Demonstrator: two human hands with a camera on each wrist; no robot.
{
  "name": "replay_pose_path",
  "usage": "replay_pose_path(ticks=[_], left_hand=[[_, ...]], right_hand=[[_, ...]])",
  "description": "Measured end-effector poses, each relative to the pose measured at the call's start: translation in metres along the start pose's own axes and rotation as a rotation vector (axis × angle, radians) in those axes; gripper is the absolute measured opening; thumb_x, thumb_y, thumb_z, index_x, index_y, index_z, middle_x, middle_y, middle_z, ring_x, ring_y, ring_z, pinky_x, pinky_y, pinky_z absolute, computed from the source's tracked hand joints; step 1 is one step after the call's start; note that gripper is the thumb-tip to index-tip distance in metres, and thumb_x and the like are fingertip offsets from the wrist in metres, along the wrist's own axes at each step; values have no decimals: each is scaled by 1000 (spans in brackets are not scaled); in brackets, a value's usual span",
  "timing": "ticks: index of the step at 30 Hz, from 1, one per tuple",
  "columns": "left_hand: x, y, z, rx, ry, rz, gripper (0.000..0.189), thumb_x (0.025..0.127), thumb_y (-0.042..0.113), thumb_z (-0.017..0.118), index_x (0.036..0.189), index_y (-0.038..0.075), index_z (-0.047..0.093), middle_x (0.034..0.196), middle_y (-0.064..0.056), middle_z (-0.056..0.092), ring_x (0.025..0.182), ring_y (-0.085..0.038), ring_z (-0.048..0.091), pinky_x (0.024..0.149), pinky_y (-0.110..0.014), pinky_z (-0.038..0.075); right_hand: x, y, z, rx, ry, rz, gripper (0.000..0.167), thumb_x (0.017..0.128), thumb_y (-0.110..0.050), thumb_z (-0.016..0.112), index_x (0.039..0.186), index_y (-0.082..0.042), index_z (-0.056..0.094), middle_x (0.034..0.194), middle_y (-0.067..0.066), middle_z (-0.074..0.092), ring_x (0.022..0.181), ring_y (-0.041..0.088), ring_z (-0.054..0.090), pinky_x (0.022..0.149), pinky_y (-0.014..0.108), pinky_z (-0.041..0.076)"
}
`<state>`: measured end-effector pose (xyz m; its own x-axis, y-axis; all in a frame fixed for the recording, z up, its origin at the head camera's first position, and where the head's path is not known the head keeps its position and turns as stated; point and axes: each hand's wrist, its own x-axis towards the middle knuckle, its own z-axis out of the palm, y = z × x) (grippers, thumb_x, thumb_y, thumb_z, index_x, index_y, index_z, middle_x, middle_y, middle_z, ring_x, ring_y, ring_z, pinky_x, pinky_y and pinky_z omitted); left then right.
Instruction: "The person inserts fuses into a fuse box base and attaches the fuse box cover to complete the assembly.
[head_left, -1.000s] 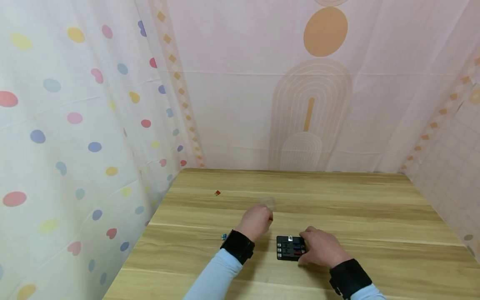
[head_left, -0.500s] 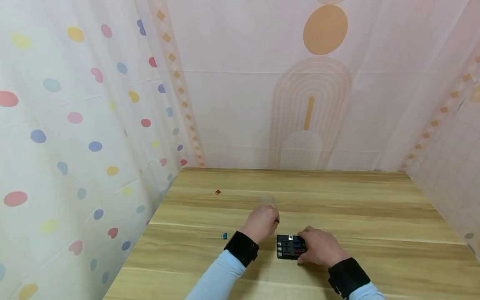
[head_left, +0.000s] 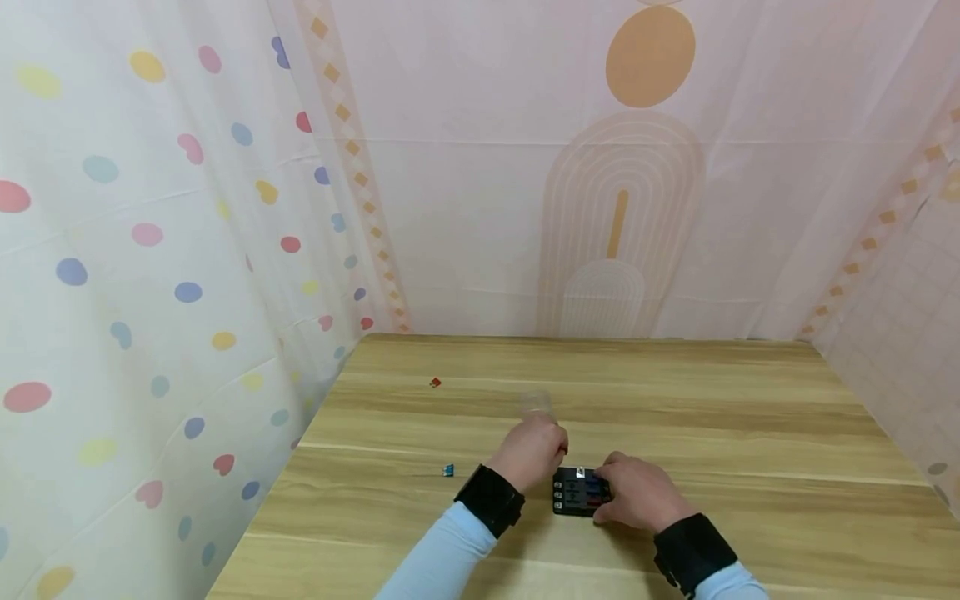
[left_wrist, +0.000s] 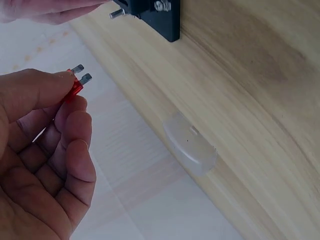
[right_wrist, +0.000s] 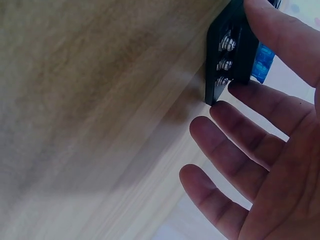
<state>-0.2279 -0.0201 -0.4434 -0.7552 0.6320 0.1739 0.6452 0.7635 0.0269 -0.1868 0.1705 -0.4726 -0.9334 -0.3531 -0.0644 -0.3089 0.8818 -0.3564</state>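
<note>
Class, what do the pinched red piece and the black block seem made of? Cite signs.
Red piece: probably slightly glossy plastic, given its bright colour; its grey, shiny prongs look metal.
Black block: likely matte plastic, dark with little shine; its silvery screws look metal.

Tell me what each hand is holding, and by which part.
The left hand pinches a red plastic blade fuse by its red body, leaving two metal prongs exposed. The right hand grips the black rectangular plastic block by its right end.
</note>
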Motion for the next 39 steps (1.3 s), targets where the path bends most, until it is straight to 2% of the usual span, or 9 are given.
replay_pose_path(ticks=[9, 19, 25, 32, 39], left_hand=[[-1, 7, 5, -28, -64, 59, 8, 89, 11, 74, 81, 15, 76, 77, 7, 67, 71, -4, 59, 65, -17, 47], [-2, 11, 14, -46, -108, 62, 11, 89, 12, 74, 79, 15, 75, 73, 9, 65, 67, -4, 56, 64, -17, 46], [-2, 11, 20, -41, -108, 68, 15, 89, 12, 74, 74, 16, 72, 68, 10, 61, 65, -3, 52, 62, -17, 44], [-3, 12, 22, -50, -120, 65, 12, 89, 11, 74, 77, 15, 74, 70, 9, 62, 65, -3, 52, 63, -17, 45], [-3, 12, 27, -22, -94, 89, 15, 87, 11, 76, 73, 15, 71, 67, 10, 60, 63, -3, 50, 62, -17, 43]], right_hand=[[-1, 1, 4, 0, 32, -21, 50, 65, -30, 93, 104, -3, 74, 100, 4, 62, 82, 19, 57, 76, 42, 51], [-2, 0, 3, -10, 41, -43, 48, 65, -28, 93, 101, -3, 74, 98, 3, 61, 79, 19, 57, 72, 42, 51], [-2, 0, 4, -15, 43, -47, 48, 65, -29, 93, 101, -4, 75, 97, 3, 61, 78, 18, 56, 72, 41, 51], [-1, 1, 6, -11, 43, -43, 46, 65, -28, 93, 100, -4, 75, 96, 2, 60, 77, 17, 55, 71, 40, 50], [0, 2, 6, 3, 37, -31, 46, 65, -28, 93, 100, -5, 75, 96, 1, 60, 77, 17, 55, 71, 40, 50]])
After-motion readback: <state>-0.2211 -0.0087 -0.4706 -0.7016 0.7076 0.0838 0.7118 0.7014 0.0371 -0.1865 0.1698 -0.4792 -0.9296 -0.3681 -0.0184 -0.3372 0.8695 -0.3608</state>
